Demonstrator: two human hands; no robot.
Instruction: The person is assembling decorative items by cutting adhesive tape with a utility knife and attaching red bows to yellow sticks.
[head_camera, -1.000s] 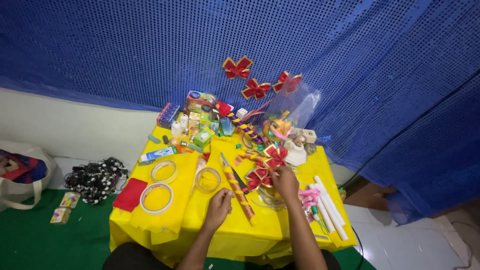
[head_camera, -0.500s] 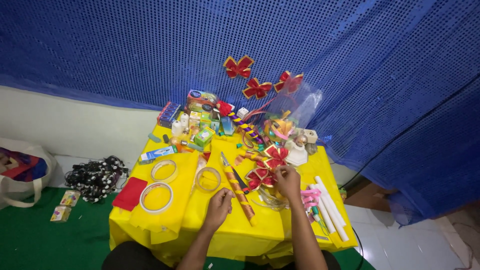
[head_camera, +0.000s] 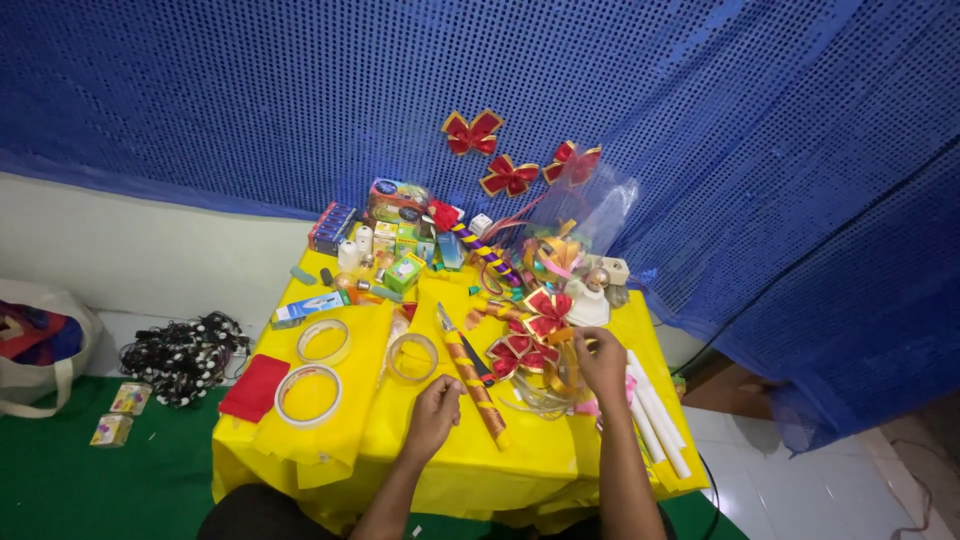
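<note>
At the bottom edge the person's forearms are cut off by the frame, and their lap hides the bench's (head_camera: 300, 440) near side. The left hand (head_camera: 433, 415) rests curled on the yellow cloth, just beside a long stick wrapped in gold and red ribbon (head_camera: 474, 378); whether its grip touches the stick is hard to make out. The right hand (head_camera: 604, 362) has its grip pinched on a gold ribbon loop (head_camera: 562, 368), lifted just above the cloth near a red and gold bow (head_camera: 515, 352). White tubes (head_camera: 660, 415) lie partly hidden behind that wrist. Left of the stick lie three tape rolls (head_camera: 309, 393). Farther back, small boxes and bottles (head_camera: 390, 250) crowd together, too small to tell apart, and a clear plastic bag (head_camera: 590, 215) holds coloured ribbons. Three red bows (head_camera: 508, 175) hang on the blue curtain (head_camera: 250, 90).
</note>
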